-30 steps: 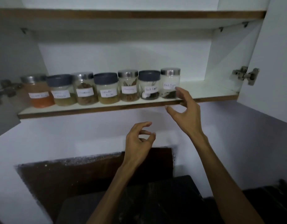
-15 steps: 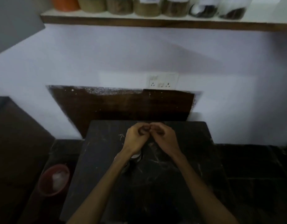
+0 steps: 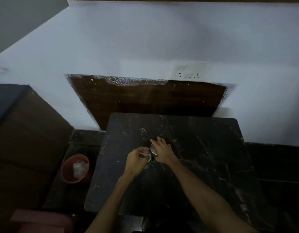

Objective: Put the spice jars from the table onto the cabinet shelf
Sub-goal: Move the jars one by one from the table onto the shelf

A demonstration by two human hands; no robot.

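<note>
Both hands meet over the dark marble-veined worktop: the left hand curls its fingers round a small clear glass spice jar standing on the worktop, and the right hand lies over its round silver lid. Left of the worktop, lower down, sits a red round bucket.

Both hands largely hide the spice jar.
</note>
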